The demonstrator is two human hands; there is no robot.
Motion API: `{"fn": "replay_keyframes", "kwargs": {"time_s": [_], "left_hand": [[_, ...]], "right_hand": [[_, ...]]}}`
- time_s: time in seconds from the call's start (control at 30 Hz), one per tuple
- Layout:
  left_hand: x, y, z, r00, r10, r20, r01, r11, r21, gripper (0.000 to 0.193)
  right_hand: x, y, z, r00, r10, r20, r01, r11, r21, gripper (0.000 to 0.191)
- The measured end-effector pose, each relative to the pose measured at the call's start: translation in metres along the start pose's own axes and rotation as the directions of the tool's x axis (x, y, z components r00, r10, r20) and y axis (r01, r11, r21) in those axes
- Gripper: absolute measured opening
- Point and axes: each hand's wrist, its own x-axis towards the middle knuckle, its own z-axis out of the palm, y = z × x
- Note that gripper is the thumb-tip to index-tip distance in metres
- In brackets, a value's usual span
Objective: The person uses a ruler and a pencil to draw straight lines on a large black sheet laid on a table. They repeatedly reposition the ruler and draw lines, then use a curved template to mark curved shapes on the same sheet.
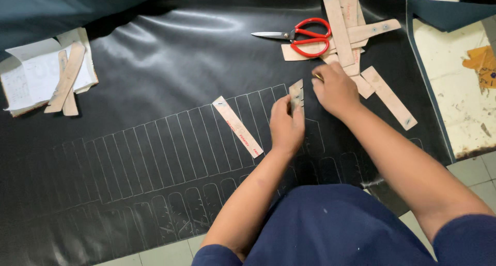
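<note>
We see our left hand [285, 125] pressing a narrow tan cardboard template strip [296, 93] flat onto the glossy black leather-like sheet [170, 54], fingers closed along the strip's lower part. Our right hand [335, 89] sits at the strip's one o'clock side, fingers curled shut around something small; only a yellowish tip shows near the knuckles, and we cannot tell what it is.

Judging by the sheet, much of the marking is done: a long row of white outlined strip shapes [155, 152] runs from nine o'clock up to the held strip, and a second row of rounded outlines [196, 204] lies below it at six o'clock. The sheet beyond the strip, toward three o'clock, carries only a few faint outlines, so that part looks left to do.

A second tan strip with red print [238, 126] lies loose at ten o'clock of the left hand. At one o'clock, a pile of tan cardboard strips [356, 33] lies beside red-handled scissors [305, 36]. Far at nine o'clock, an open white notebook [31, 77] holds two more tan strips [66, 80]. A torn orange label [483, 62] sticks to the white floor at three o'clock.
</note>
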Motion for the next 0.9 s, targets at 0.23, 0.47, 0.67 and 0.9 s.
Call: {"fn": "replay_keyframes", "kwargs": {"time_s": [0.23,0.47,0.67,0.9], "left_hand": [[0.019,0.002,-0.045,0.967,0.134,0.214,-0.238,0.773,0.589,0.051],[0.026,0.012,-0.04,0.966,0.062,0.252,-0.205,0.78,0.592,0.054],[0.025,0.001,-0.037,0.961,0.164,0.221,-0.266,0.757,0.597,0.043],[0.02,-0.003,-0.038,0.959,0.183,0.216,-0.277,0.767,0.578,0.035]], "right_hand": [[-0.052,0.03,0.003,0.982,-0.046,0.186,0.025,0.993,0.113,0.039],[-0.051,0.036,0.006,0.973,-0.056,0.222,0.034,0.994,0.101,0.048],[-0.052,0.034,0.006,0.975,-0.033,0.221,0.016,0.997,0.079,0.049],[-0.054,0.032,0.006,0.979,-0.01,0.205,-0.005,0.997,0.075,0.048]]}}
